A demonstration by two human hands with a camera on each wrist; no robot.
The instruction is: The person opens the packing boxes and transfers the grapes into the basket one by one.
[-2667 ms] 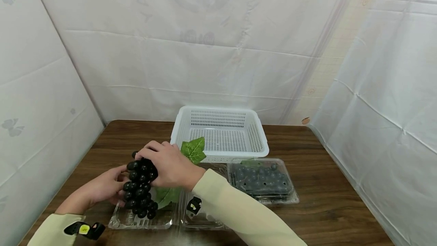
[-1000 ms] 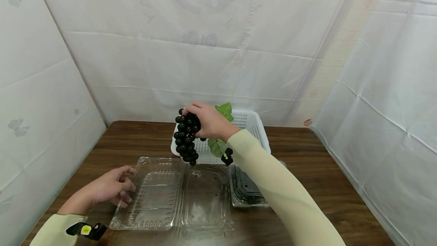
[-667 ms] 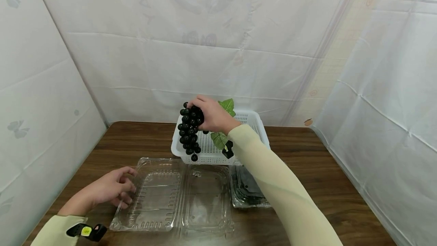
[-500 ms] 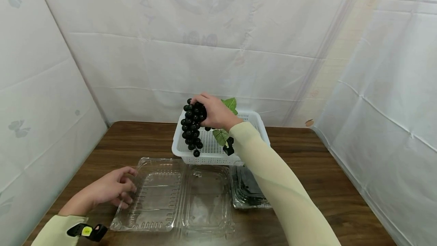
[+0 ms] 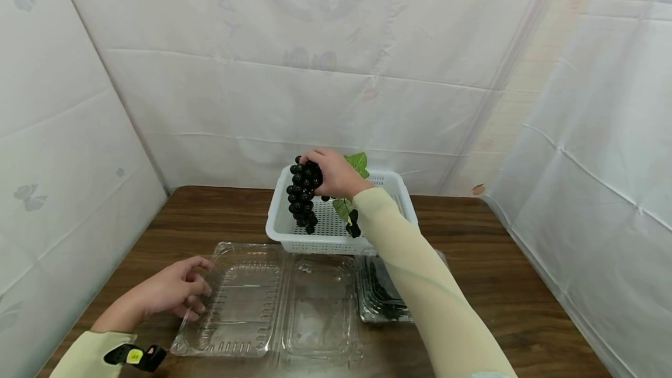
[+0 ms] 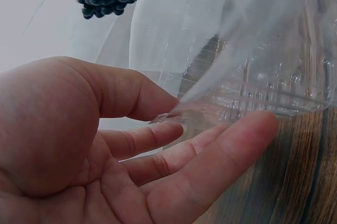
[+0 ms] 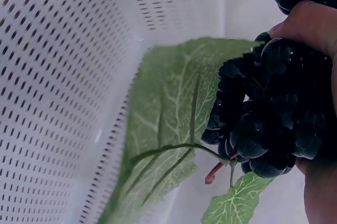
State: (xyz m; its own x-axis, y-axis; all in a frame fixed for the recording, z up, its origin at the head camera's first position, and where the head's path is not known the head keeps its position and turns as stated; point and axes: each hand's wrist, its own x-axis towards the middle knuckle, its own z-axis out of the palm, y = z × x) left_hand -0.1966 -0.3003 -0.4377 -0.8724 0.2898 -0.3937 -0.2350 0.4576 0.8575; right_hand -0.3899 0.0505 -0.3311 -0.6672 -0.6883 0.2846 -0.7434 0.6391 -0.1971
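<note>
My right hand point(image 5: 336, 175) grips a bunch of dark grapes point(image 5: 304, 194) and holds it over the white slotted basket point(image 5: 278, 237). In the right wrist view, green leaves point(image 7: 174, 103) on a thin stem hang from the bunch beside the basket's wall. My left hand point(image 5: 170, 290) is at the left edge of an open, hinged clear plastic clamshell point(image 5: 244, 302), both halves flat on the table. Seen from the left wrist, its thumb and a finger point(image 6: 147, 137) pinch the clamshell's rim while the other fingers spread underneath.
A closed clear clamshell point(image 5: 383, 293) with dark grapes inside stands right of the open one, partly behind my right sleeve point(image 5: 415, 267). The basket stands at the back of the brown wooden table point(image 5: 210, 214). White sheets point(image 5: 252, 98) hang behind and at both sides.
The grapes, gripped by my right hand, have gone from above the open clamshell's left half to the basket, moving right and away from me. My left hand stays at the clamshell's edge.
</note>
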